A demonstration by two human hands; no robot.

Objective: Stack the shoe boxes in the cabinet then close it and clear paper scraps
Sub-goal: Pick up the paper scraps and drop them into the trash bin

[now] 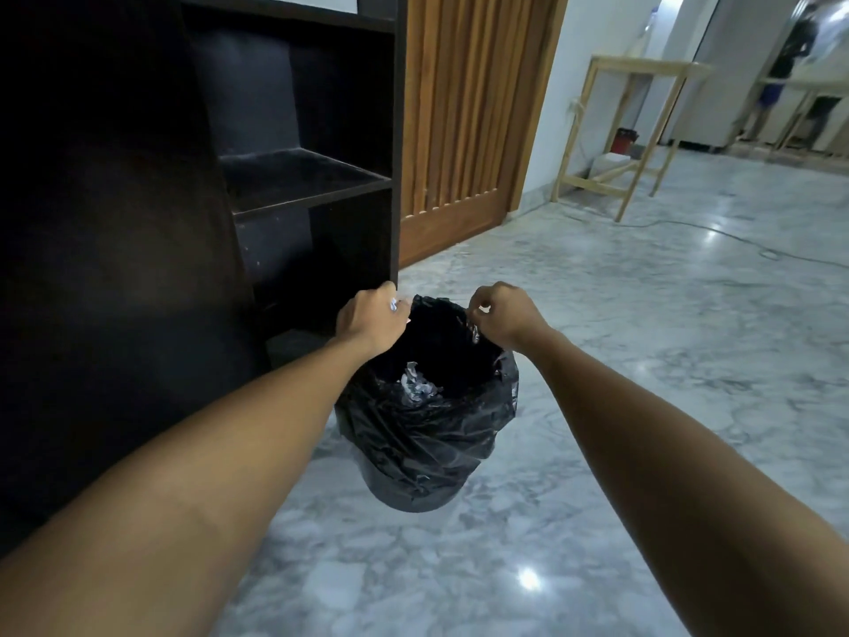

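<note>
Clearing scraps | L hand [367, 317] grips paper scrap [393, 304]; R hand [503, 314] pinches bin liner [427, 425] rim | paper below hands: light, crushable, pinch anywhere.

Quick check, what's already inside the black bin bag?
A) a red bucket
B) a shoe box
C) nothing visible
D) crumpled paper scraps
D: crumpled pale paper scraps lie inside the bin bag, while the left hand and right hand pinch its rim.

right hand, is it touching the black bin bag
Touching: the head view shows the right hand pinching the rim of the black bin bag.
</note>
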